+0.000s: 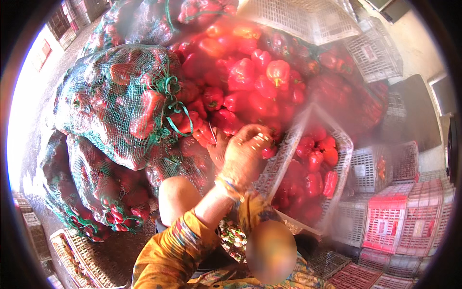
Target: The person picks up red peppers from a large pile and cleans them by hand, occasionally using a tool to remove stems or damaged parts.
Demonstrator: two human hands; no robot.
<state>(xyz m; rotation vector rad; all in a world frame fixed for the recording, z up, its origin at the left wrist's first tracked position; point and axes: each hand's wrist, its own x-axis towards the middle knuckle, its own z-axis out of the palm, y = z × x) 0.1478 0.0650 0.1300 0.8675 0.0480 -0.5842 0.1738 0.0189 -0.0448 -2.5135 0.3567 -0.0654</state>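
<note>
My left hand [244, 150], flecked with pale seeds, reaches across from the lower left with its fingers curled. What it may hold is hidden; a red bell pepper [268, 152] shows just below the fingertips. Partly behind it, my right hand [219, 150] comes out on the left, my forearms crossing. Its fingers are closed round a thin, pale, knife-like tool [212, 133], beside a red bell pepper [204, 135]. Ahead rises a big heap of red bell peppers [250, 98]. To the right, a tilted pale plastic crate [344, 149] contains more of them.
Full green mesh sacks of peppers [110, 101] crowd the left, and more sacks lie at the back. Crates [301, 19] lean behind the heap. Stacked red and grey crates [385, 216] line the right. Pepper scraps [234, 238] lie between my legs; another crate [86, 257] sits lower left.
</note>
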